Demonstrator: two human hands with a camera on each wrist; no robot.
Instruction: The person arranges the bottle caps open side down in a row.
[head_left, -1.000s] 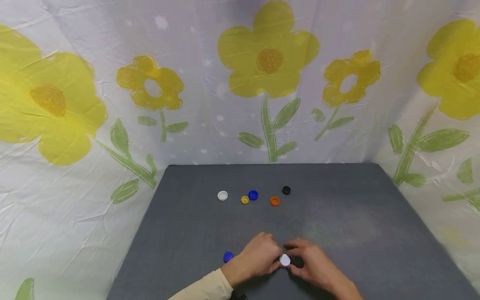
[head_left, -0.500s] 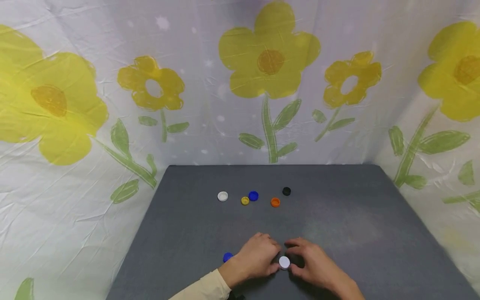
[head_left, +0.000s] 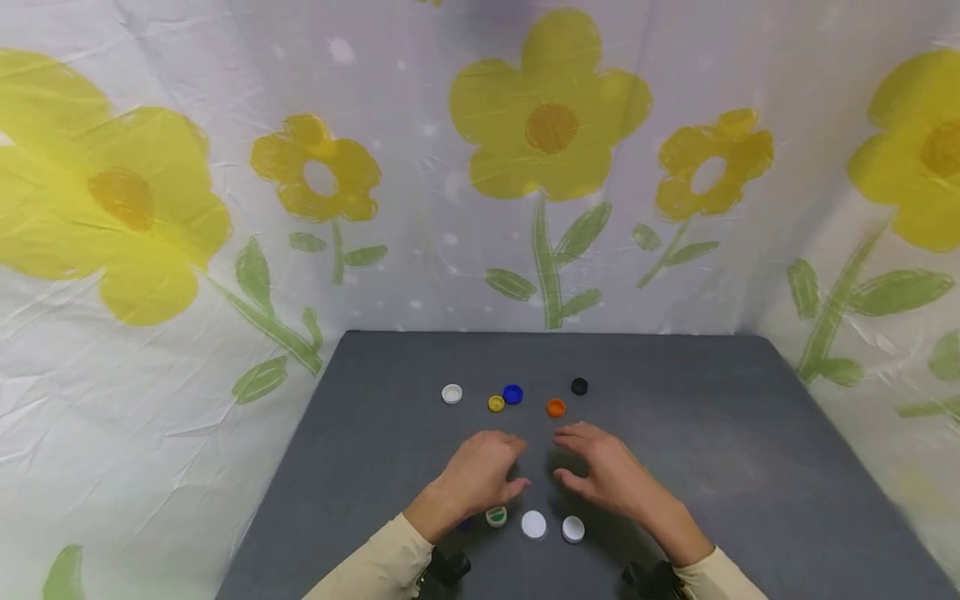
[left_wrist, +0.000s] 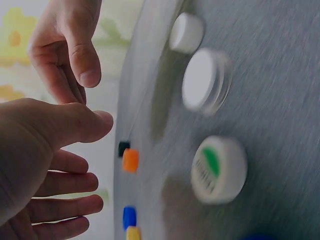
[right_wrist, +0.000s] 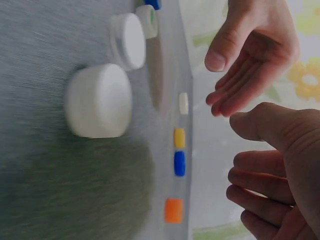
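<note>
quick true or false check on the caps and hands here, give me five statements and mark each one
1. The yellow cap lies right beside a blue cap. True.
2. The right hand grips the orange cap. False: that hand holds nothing, and the cap lies beyond it on the table.
3. The black cap is farther from the person than the orange cap. True.
4. The green-marked cap lies to the right of the clear-sided white cap. False: in the head view it lies to the left.
5. The left hand and the right hand are apart, with a gap between them. True.
</note>
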